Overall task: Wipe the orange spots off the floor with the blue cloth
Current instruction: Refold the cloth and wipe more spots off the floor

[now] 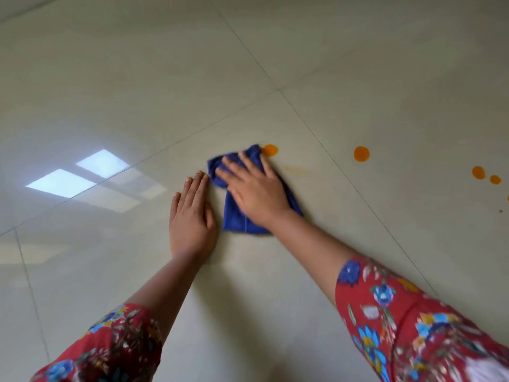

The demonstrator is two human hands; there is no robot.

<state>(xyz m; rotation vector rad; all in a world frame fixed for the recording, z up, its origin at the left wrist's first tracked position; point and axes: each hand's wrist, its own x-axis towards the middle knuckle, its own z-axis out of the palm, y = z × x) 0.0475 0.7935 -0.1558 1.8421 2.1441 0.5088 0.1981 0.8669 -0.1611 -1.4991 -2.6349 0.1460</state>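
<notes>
A folded blue cloth (234,216) lies on the pale tiled floor (303,271). My right hand (253,188) presses flat on top of it, fingers spread. One orange spot (270,150) touches the cloth's far corner. Another orange spot (361,154) sits further right, and two smaller orange spots (478,172) (495,179) lie near the right edge. A faint orange smear (296,169) shows just right of the cloth. My left hand (191,213) rests palm down on the floor beside the cloth, fingers together, holding nothing.
Glossy tiles with thin grout lines cover the whole view. A bright window reflection (82,175) shines on the floor at the left. A tiny orange speck (500,211) lies at the far right.
</notes>
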